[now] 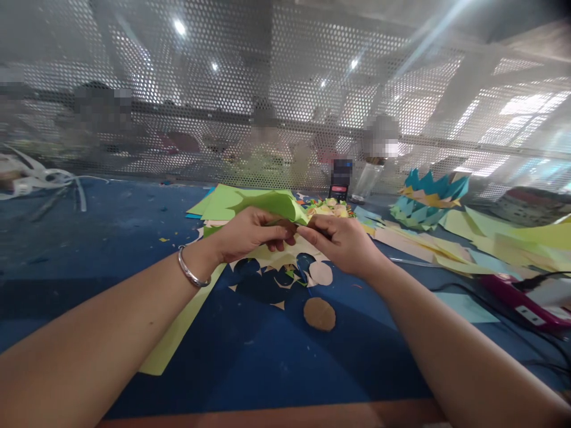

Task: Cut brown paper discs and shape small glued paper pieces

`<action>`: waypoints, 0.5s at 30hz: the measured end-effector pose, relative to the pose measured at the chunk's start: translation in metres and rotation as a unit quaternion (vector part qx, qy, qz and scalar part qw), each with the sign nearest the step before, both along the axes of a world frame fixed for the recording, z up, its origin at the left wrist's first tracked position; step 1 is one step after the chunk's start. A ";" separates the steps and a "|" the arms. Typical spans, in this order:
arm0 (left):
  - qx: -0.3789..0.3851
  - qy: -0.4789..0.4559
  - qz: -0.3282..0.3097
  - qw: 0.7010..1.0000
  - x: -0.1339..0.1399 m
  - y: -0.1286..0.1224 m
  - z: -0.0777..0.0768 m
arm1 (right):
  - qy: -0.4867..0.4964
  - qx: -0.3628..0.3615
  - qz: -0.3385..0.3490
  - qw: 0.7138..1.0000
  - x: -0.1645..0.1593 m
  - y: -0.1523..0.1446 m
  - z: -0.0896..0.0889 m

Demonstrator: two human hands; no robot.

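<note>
A light green sheet of paper (254, 203) is raised and curled at its right end, where both hands meet. My left hand (250, 233), with a silver bangle at the wrist, is closed on its near edge. The thumb and fingers of my right hand (339, 241) pinch the curled corner beside it. What lies between the fingertips is partly hidden. Below the hands is a cream sheet with scalloped cut edges (272, 257). A cream paper disc (321, 273) and a brown cardboard disc (319, 314) rest on the blue table nearer to me.
Paper scraps (332, 208) are heaped behind my right hand, near a phone (339, 178) and a clear bottle (368, 181). To the right stand folded-paper rings (428, 199), loose coloured sheets (423, 244) and a magenta power strip (521, 303) with cables. A perforated metal screen (223, 119) borders the table's back.
</note>
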State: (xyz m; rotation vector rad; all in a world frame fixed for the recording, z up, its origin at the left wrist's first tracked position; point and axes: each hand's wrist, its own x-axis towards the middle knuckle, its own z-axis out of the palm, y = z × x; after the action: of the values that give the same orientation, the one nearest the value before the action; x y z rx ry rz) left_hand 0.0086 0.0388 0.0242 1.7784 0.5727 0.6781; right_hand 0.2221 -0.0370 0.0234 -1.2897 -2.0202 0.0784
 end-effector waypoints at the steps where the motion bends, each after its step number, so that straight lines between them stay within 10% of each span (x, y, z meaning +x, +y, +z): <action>1: 0.005 0.000 -0.001 1.000 0.000 0.000 0.000 | 0.002 0.001 0.000 1.000 0.000 0.000 0.000; 15: 0.015 0.005 0.001 1.000 0.000 -0.005 0.005 | 0.022 -0.005 0.017 1.000 -0.001 0.000 -0.001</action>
State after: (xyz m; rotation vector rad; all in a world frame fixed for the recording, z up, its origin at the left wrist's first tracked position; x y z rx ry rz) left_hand 0.0082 0.0342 0.0295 1.8104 0.5744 0.6834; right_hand 0.2210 -0.0373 0.0224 -1.2494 -2.0068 0.1308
